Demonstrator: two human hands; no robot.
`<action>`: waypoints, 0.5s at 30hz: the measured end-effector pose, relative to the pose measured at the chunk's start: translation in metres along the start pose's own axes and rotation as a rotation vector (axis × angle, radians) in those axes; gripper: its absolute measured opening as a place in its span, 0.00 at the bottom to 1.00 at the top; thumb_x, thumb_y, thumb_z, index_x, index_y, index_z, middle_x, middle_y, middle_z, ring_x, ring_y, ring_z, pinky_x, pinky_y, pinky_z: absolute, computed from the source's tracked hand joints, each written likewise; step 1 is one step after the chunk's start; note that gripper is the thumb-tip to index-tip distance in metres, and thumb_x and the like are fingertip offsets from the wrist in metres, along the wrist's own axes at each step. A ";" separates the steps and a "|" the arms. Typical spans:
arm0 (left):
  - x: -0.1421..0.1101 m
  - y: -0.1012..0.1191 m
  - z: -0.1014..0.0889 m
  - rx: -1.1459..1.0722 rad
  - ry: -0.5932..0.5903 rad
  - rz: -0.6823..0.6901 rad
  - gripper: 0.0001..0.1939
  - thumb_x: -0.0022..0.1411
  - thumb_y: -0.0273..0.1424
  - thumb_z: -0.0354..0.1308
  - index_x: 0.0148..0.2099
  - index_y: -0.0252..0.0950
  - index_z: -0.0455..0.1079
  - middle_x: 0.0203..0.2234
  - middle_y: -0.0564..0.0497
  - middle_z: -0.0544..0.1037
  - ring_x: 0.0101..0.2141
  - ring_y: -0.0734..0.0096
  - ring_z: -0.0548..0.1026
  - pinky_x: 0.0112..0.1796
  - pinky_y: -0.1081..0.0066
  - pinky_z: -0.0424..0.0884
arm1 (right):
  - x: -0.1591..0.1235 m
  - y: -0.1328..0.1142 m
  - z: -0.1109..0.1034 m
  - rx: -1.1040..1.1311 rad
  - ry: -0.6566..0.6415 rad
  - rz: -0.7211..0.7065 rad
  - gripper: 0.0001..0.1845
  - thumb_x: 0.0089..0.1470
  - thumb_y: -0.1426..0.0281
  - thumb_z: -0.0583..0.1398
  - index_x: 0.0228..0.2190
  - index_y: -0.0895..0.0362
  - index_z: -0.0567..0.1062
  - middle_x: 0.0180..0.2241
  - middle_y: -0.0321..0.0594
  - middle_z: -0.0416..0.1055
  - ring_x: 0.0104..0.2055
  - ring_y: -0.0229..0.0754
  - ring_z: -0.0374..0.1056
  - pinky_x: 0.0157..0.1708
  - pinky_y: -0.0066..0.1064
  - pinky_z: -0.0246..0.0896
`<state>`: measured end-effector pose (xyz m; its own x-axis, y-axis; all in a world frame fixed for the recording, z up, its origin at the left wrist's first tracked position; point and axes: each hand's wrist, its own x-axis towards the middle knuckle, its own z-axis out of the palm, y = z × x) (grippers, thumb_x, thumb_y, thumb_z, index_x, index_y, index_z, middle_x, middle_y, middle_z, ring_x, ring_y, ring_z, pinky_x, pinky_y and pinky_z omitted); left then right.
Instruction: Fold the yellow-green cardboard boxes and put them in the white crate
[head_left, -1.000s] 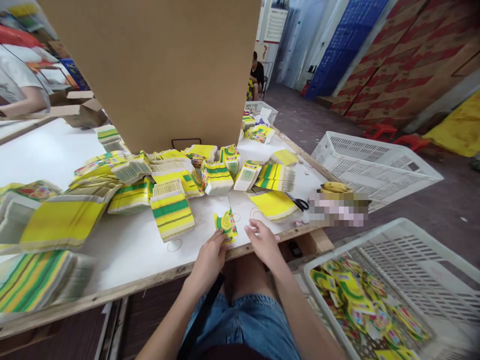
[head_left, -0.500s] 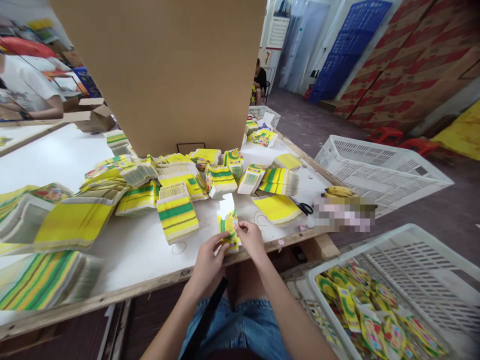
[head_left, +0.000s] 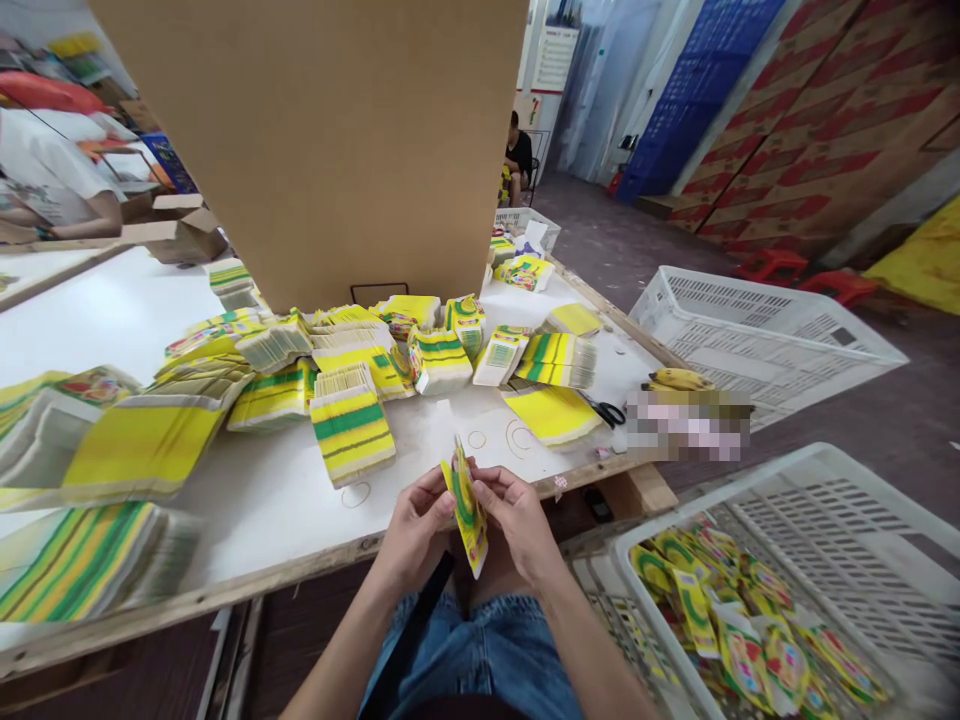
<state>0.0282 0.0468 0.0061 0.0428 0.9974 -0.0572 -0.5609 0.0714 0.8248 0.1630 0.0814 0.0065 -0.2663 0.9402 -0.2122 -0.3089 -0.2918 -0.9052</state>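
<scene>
A small yellow-and-green printed carton (head_left: 466,510) is held upright at the table's front edge, its narrow side turned toward me. My left hand (head_left: 418,515) pinches it from the left, the thumb at its middle. On the opposite side my right hand (head_left: 517,508) grips it with thumb and fingers. A white flap shows faintly behind its top. Just beyond lies a stack of flat yellow cartons (head_left: 352,430) with green stripes. Several more stacks (head_left: 439,360) stand in a row farther back.
Rubber bands (head_left: 517,437), black scissors (head_left: 611,413) and bananas (head_left: 679,379) lie to the right. A white crate (head_left: 817,460) at lower right contains finished-looking cartons (head_left: 750,620); another white crate (head_left: 765,330) stands behind. A large cardboard sheet (head_left: 322,150) blocks the view ahead. Two people sit farther off.
The carton has been lowered toward me and turned from its broad face to its edge. Both hands have come down with it, and the right hand now wraps its right side.
</scene>
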 end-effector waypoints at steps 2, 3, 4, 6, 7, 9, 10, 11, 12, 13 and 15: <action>-0.001 -0.002 0.001 -0.015 0.028 0.009 0.19 0.58 0.33 0.64 0.51 0.36 0.74 0.44 0.44 0.81 0.41 0.62 0.79 0.43 0.68 0.73 | -0.002 -0.002 -0.002 0.003 -0.024 0.021 0.21 0.40 0.58 0.71 0.34 0.58 0.78 0.33 0.41 0.79 0.36 0.43 0.74 0.39 0.33 0.67; -0.002 -0.003 0.001 -0.025 0.040 0.005 0.18 0.58 0.33 0.64 0.51 0.36 0.74 0.42 0.44 0.81 0.41 0.63 0.79 0.42 0.69 0.73 | -0.003 -0.003 -0.003 -0.004 -0.032 0.020 0.22 0.40 0.58 0.71 0.35 0.58 0.78 0.33 0.41 0.79 0.36 0.42 0.73 0.39 0.32 0.67; -0.002 -0.005 0.001 -0.034 0.054 -0.001 0.17 0.59 0.32 0.63 0.50 0.36 0.74 0.41 0.45 0.81 0.39 0.64 0.79 0.41 0.69 0.73 | -0.004 -0.003 -0.004 -0.015 -0.036 0.015 0.22 0.40 0.58 0.72 0.35 0.58 0.78 0.32 0.41 0.79 0.35 0.42 0.73 0.39 0.32 0.67; -0.001 -0.008 0.001 -0.045 0.085 -0.010 0.15 0.58 0.33 0.64 0.48 0.34 0.73 0.37 0.46 0.82 0.37 0.65 0.79 0.38 0.69 0.74 | -0.005 -0.003 -0.006 -0.049 -0.033 0.000 0.21 0.41 0.58 0.71 0.33 0.59 0.77 0.30 0.40 0.78 0.32 0.42 0.73 0.37 0.33 0.68; 0.000 -0.010 0.002 -0.044 0.098 -0.015 0.15 0.58 0.34 0.64 0.47 0.34 0.73 0.35 0.47 0.81 0.35 0.65 0.79 0.37 0.70 0.74 | -0.006 -0.002 -0.006 -0.072 -0.026 -0.009 0.20 0.42 0.58 0.71 0.33 0.59 0.76 0.28 0.40 0.78 0.30 0.42 0.73 0.35 0.33 0.68; 0.001 -0.013 0.003 -0.014 0.127 -0.016 0.15 0.58 0.35 0.64 0.44 0.33 0.71 0.32 0.47 0.81 0.33 0.66 0.79 0.35 0.70 0.74 | -0.007 0.001 -0.005 -0.133 0.002 -0.039 0.18 0.45 0.57 0.68 0.30 0.58 0.74 0.26 0.39 0.76 0.28 0.42 0.71 0.32 0.33 0.67; 0.002 -0.014 0.004 0.015 0.143 -0.012 0.15 0.58 0.36 0.64 0.45 0.33 0.70 0.32 0.48 0.81 0.33 0.66 0.79 0.33 0.71 0.74 | -0.008 0.003 -0.005 -0.177 0.025 -0.066 0.17 0.47 0.57 0.67 0.29 0.58 0.73 0.25 0.39 0.76 0.27 0.41 0.71 0.31 0.33 0.67; 0.001 -0.015 0.004 0.051 0.159 -0.003 0.17 0.58 0.36 0.63 0.47 0.34 0.68 0.33 0.48 0.80 0.32 0.67 0.79 0.33 0.72 0.73 | -0.009 0.005 -0.005 -0.232 0.051 -0.101 0.17 0.49 0.57 0.66 0.28 0.58 0.72 0.25 0.39 0.75 0.27 0.41 0.70 0.30 0.32 0.66; 0.001 -0.014 0.005 0.092 0.175 0.009 0.19 0.59 0.36 0.63 0.50 0.36 0.65 0.33 0.49 0.80 0.32 0.68 0.78 0.32 0.72 0.72 | -0.010 0.006 -0.005 -0.291 0.079 -0.140 0.16 0.51 0.57 0.65 0.28 0.57 0.71 0.25 0.39 0.74 0.27 0.41 0.69 0.29 0.31 0.65; 0.000 -0.013 0.006 0.133 0.186 0.024 0.22 0.59 0.35 0.62 0.53 0.38 0.60 0.34 0.50 0.80 0.31 0.69 0.78 0.31 0.73 0.72 | -0.011 0.007 -0.005 -0.347 0.106 -0.180 0.15 0.52 0.58 0.64 0.29 0.57 0.71 0.26 0.39 0.74 0.27 0.40 0.68 0.29 0.30 0.64; -0.004 -0.010 0.006 0.195 0.168 0.040 0.29 0.60 0.33 0.61 0.58 0.43 0.51 0.37 0.50 0.79 0.32 0.70 0.78 0.32 0.73 0.71 | -0.012 0.006 -0.006 -0.426 0.128 -0.248 0.14 0.53 0.61 0.63 0.38 0.57 0.71 0.30 0.39 0.74 0.28 0.39 0.67 0.30 0.30 0.64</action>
<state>0.0382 0.0423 0.0017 -0.1235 0.9871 -0.1019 -0.3891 0.0463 0.9200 0.1703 0.0694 0.0013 -0.1095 0.9939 0.0087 0.0583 0.0152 -0.9982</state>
